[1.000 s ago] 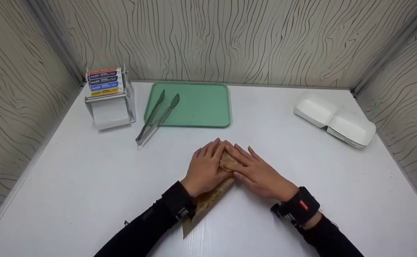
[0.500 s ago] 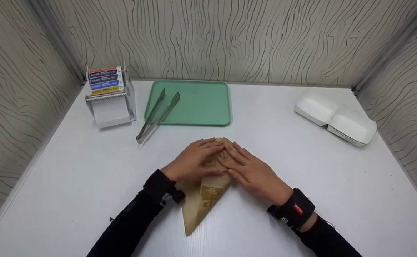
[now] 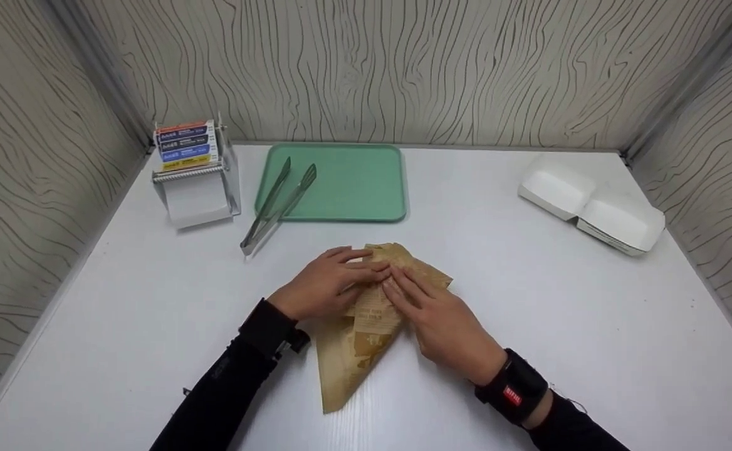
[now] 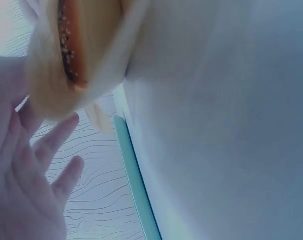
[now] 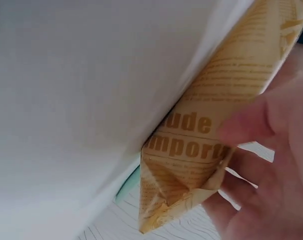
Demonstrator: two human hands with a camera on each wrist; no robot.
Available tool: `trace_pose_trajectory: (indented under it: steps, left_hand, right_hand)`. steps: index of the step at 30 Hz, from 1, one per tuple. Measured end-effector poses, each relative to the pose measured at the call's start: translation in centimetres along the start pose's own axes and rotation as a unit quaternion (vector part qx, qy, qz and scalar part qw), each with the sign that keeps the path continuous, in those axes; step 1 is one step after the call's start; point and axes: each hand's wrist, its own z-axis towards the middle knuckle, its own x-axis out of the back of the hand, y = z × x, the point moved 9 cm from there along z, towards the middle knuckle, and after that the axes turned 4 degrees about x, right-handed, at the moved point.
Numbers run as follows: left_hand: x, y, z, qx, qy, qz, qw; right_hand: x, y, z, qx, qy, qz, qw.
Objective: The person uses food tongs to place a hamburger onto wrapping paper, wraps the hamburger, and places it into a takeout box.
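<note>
White counter [image 3: 153, 313] carries a green tray [image 3: 353, 181] at the rear. Brown printed paper wrap [image 3: 353, 351] lies at centre. Left hand [image 3: 322, 288] and right hand [image 3: 441, 319] press its upper end, fingers flat and extended. Folding stage apparently; next, tucking the loose flap.

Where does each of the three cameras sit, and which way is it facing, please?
Head: looks forward and down at the table; both hands and sleeves lie on the brown paper wrap.
Left wrist: low by the table, looks along the left hand at the wrap's open end, toward the tray.
Right wrist: low, looks past the right hand's fingers at the wrap.
All share the wrap.
</note>
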Motion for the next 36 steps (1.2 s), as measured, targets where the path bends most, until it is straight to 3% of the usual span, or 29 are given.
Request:
trace_pose_trajectory:
  steps: [7, 10, 14, 18, 23, 27, 32, 36]
  left_hand:
    - [-0.2, -0.2, -0.4, -0.020, -0.009, -0.054, 0.9983]
    - [-0.4, -0.2, -0.8, -0.031, -0.020, -0.052, 0.9980]
    - [-0.5, 0.4, -1.1, -0.062, -0.012, -0.008, 0.9980]
    - [-0.3, 1.3, -1.1, -0.091, 0.010, 0.058, 0.9941]
    - [-0.6, 3.6, -0.7, -0.139, 0.030, 0.165, 0.9761]
    - [-0.8, 5.1, -0.5, -0.175, 0.064, 0.186, 0.9648]
    - [-0.6, 5.4, -0.3, -0.178, 0.069, 0.147, 0.9706]
    - [-0.7, 4.9, -0.2, -0.156, 0.041, 0.119, 0.9797]
  right_hand:
    - [-0.3, -0.2, -0.1, 0.005, -0.007, 0.029, 0.9995]
    - [-0.3, 0.2, -0.2, 0.002, -0.005, 0.058, 0.9983]
    - [-0.2, 0.9, -0.3, 0.006, 0.002, 0.087, 0.9962]
    - [-0.1, 1.5, -0.5, 0.022, 0.002, 0.080, 0.9966]
    - [0.3, 2.2, -0.9, 0.042, 0.014, 0.047, 0.9979]
    - [0.4, 2.7, -1.6, 0.046, 0.015, 0.076, 0.9959]
    - [0.5, 3.2, -2.2, 0.052, 0.009, 0.128, 0.9904]
    - [0.6, 2.8, -2.2, 0.072, 0.011, 0.093, 0.9930]
